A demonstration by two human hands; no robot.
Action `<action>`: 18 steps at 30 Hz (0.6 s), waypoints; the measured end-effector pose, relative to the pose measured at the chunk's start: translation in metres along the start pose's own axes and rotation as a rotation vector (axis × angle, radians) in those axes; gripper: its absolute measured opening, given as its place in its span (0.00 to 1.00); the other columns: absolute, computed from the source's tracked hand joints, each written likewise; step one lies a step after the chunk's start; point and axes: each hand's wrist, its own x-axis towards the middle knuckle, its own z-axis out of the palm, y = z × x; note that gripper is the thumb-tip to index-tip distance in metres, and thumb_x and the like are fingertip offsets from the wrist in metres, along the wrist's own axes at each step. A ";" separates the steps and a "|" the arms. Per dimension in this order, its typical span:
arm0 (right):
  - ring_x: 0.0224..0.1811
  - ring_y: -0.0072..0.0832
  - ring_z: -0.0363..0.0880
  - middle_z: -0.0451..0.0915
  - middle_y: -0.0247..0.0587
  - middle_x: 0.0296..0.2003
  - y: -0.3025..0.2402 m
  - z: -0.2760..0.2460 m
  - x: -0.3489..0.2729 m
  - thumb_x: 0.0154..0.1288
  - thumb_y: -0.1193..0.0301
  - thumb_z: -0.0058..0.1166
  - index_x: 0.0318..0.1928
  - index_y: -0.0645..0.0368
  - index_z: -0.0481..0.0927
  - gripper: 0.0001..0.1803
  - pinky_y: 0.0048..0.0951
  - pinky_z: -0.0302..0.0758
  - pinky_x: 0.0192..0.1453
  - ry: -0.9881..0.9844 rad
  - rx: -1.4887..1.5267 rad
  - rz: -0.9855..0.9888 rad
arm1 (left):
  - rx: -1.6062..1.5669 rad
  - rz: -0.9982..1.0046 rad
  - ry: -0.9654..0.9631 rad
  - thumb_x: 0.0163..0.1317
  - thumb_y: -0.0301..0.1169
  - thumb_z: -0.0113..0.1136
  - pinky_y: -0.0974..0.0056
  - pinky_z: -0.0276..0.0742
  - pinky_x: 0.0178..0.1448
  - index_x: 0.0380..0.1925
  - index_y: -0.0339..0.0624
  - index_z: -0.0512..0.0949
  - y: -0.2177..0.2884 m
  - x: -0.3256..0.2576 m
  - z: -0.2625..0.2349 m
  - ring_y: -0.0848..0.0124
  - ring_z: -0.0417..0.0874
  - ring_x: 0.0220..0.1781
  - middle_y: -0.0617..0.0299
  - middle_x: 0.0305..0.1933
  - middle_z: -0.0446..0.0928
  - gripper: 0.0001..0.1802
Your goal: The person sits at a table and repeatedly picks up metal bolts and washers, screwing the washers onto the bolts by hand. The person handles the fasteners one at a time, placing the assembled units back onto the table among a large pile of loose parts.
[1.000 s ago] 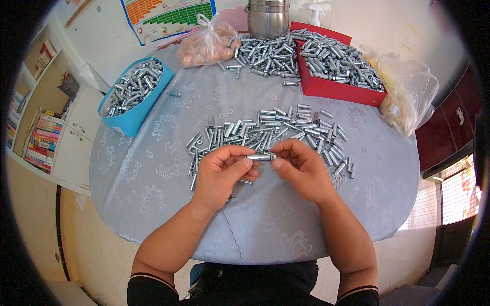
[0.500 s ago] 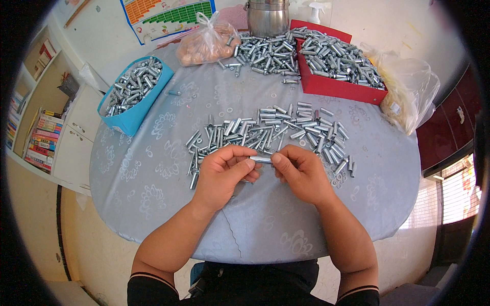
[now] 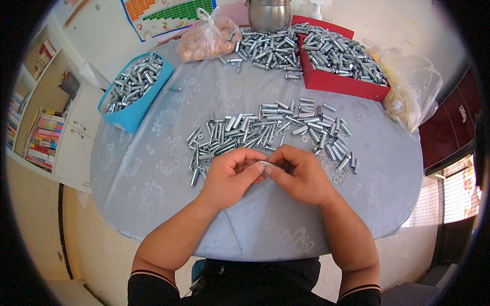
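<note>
My left hand [image 3: 227, 174] and my right hand [image 3: 300, 176] meet just in front of a loose pile of metal parts. Between their thumbs and fingers is a short silvery metal sleeve [image 3: 266, 163], lying crosswise and mostly covered by the fingertips. Both hands are closed on it, thumbs on top. Beyond them the pile holds long thin bolts [image 3: 220, 133], more on its left side, and short metal sleeves [image 3: 334, 127], more on its right. Small flat washers [image 3: 339, 176] lie close to my right hand.
A blue box [image 3: 148, 109] full of assembled anchor bolts stands at the left. A red box [image 3: 347, 89] heaped with them is at the back right, beside a heap [image 3: 268, 48] on the tablecloth. Plastic bags [image 3: 209, 41] and a metal pot [image 3: 269, 15] stand at the back.
My hands have drawn closer together, the right moving left. The metal sleeve, plainly visible between them before, is now mostly hidden by my fingers.
</note>
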 end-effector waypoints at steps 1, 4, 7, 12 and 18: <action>0.26 0.16 0.70 0.76 0.33 0.25 -0.001 0.000 -0.001 0.64 0.70 0.60 0.39 0.65 0.77 0.10 0.23 0.69 0.30 0.005 -0.004 0.022 | 0.001 -0.001 -0.004 0.66 0.23 0.57 0.71 0.79 0.40 0.46 0.33 0.77 0.002 0.000 0.001 0.77 0.81 0.35 0.60 0.36 0.81 0.10; 0.28 0.16 0.71 0.77 0.34 0.26 0.000 0.001 0.000 0.64 0.71 0.60 0.40 0.65 0.77 0.10 0.23 0.70 0.31 0.020 -0.005 0.003 | -0.007 0.008 -0.012 0.66 0.23 0.56 0.73 0.78 0.40 0.46 0.33 0.77 0.001 0.001 -0.001 0.78 0.81 0.36 0.61 0.36 0.81 0.10; 0.28 0.16 0.72 0.78 0.34 0.27 0.003 0.005 0.001 0.64 0.71 0.60 0.42 0.65 0.77 0.11 0.22 0.70 0.31 0.058 0.081 -0.061 | -0.019 0.013 -0.007 0.67 0.23 0.56 0.72 0.78 0.40 0.47 0.33 0.77 0.000 0.001 -0.001 0.77 0.81 0.36 0.61 0.36 0.81 0.10; 0.29 0.16 0.73 0.78 0.34 0.28 -0.003 0.000 0.002 0.64 0.71 0.62 0.46 0.64 0.75 0.14 0.21 0.70 0.31 0.040 0.208 0.137 | -0.052 0.014 0.015 0.67 0.22 0.55 0.71 0.80 0.42 0.47 0.33 0.77 0.002 0.001 -0.001 0.76 0.82 0.37 0.58 0.38 0.82 0.10; 0.28 0.16 0.73 0.76 0.32 0.27 -0.002 -0.001 0.000 0.66 0.69 0.60 0.45 0.65 0.75 0.13 0.20 0.70 0.30 0.092 0.138 0.030 | -0.056 0.032 0.049 0.67 0.22 0.54 0.69 0.82 0.43 0.48 0.33 0.77 0.003 0.002 -0.001 0.74 0.84 0.38 0.55 0.40 0.82 0.10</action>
